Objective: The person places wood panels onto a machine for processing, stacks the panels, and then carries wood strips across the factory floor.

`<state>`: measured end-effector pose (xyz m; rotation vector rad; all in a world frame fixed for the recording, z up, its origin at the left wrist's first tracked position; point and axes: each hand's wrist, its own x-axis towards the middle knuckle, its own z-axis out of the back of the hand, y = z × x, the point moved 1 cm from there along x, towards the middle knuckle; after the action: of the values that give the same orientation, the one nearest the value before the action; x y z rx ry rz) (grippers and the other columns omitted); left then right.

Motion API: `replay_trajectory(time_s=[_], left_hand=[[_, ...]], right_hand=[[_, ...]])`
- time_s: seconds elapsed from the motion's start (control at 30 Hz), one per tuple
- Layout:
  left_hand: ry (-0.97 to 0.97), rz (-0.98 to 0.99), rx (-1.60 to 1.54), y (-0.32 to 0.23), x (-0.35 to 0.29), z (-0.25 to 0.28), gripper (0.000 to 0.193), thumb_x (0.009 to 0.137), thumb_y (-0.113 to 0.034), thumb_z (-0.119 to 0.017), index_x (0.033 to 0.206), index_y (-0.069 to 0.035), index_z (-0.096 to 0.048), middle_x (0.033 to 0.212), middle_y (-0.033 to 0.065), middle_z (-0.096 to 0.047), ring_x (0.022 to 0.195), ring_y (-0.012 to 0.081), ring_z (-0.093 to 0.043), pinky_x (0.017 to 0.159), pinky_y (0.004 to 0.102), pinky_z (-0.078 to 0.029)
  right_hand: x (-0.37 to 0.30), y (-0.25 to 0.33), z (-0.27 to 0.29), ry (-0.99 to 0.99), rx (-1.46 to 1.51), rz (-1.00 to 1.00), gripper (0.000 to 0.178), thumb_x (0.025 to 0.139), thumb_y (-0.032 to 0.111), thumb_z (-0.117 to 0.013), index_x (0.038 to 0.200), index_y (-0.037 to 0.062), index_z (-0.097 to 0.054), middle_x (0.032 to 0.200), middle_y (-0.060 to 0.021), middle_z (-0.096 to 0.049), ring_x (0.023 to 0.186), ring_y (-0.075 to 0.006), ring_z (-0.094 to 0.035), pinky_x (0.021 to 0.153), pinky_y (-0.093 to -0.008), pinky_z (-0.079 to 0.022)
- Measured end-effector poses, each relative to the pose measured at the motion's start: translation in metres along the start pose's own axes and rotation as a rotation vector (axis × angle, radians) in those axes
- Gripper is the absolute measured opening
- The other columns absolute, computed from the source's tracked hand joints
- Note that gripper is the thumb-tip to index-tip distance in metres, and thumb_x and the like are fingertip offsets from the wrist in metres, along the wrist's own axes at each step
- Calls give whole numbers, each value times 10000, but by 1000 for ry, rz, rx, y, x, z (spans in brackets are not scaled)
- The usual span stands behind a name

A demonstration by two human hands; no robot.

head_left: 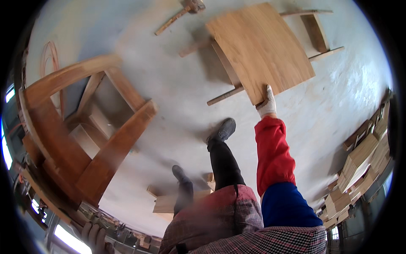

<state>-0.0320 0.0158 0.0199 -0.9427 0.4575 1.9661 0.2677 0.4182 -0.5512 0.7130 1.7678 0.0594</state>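
"What's the right hand (267, 103) doing?"

"It wears a white glove and has hold of the wooden panel (264, 46) by a corner of its near edge. The thumb lies on the upper face; the other fingers are mostly hidden."

"And where's the panel?"

"Ahead of the person and toward the right, above a pair of low wooden stands (315, 33) on the pale floor (177, 84). It covers part of them, and bars poke out on both sides. I can't tell whether it rests on them or is raised a little."

"The left hand (94, 236)?"

"Only some fingers show, down at the lower left rim, well apart from the panel. They look bent, but I can't tell whether they grasp anything."

"Anything near the panel?"

"A mallet (174, 20) lies on the floor beyond its left side, with its head pointing away from the person."

"What about the left side?"

"There's a big brown wooden frame (122, 146), made of thick beams around an open middle, with smaller pieces inside."

"And on the right?"

"Stacks of light boards (358, 161) along the curved rim, near the wall side."

"How is the person dressed?"

"A red sleeve (275, 152) on the right forearm, blue cloth (287, 207) above it, a checked garment (270, 241) and dark shoes (226, 128). A pale plank (165, 204) lies beside the farther-back leg."
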Motion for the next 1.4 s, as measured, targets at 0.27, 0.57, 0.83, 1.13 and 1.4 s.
replay_trajectory(time_s=[0.27, 0.57, 0.83, 1.13, 1.4], left_hand=[[-481, -266, 124, -16, 32, 6, 270, 801, -297, -437, 796, -70, -583, 894, 84, -565, 871, 284, -531, 960, 643, -219], [-765, -437, -26, -15, 36, -3, 224, 638, -119, -588, 855, -64, -599, 897, 91, -574, 916, 291, -529, 1009, 567, -256], [-983, -667, -93, -53, -32, -115, 400, 720, -251, -610, 1068, -59, -569, 1039, 91, -568, 1032, 249, -512, 974, 440, -347], [-269, 243, -567, -29, -210, -433, 864, 659, -419, -694, 1345, -75, -297, 1345, 139, -365, 1273, 304, -303, 1047, 426, -231], [-892, 879, -760, -81, -315, -516, 724, 606, -268, -688, 1244, -49, -426, 1246, 165, -445, 1160, 337, -421, 1009, 466, -287]], right_hand=[[-95, 64, -103, 144, -163, 166, 333, 779, 123, -667, 1076, 44, -538, 1036, -55, -588, 969, -193, -570, 851, -326, -487], [-327, 42, -60, 212, -424, -6, 307, 793, 107, -613, 1067, -6, -532, 1006, -93, -594, 933, -209, -583, 797, -333, -495], [-506, -33, -31, 245, -1001, -298, 274, 800, 120, -559, 1042, -9, -559, 938, -114, -625, 929, -235, -596, 832, -331, -479], [-642, -194, -46, 604, -1529, -556, 324, 752, 170, -653, 1004, -23, -589, 888, -99, -629, 826, -197, -598, 695, -303, -489], [-757, -300, -46, 1211, -1772, -627, 367, 764, 181, -660, 998, -85, -563, 866, -123, -620, 772, -172, -597, 671, -261, -483]])
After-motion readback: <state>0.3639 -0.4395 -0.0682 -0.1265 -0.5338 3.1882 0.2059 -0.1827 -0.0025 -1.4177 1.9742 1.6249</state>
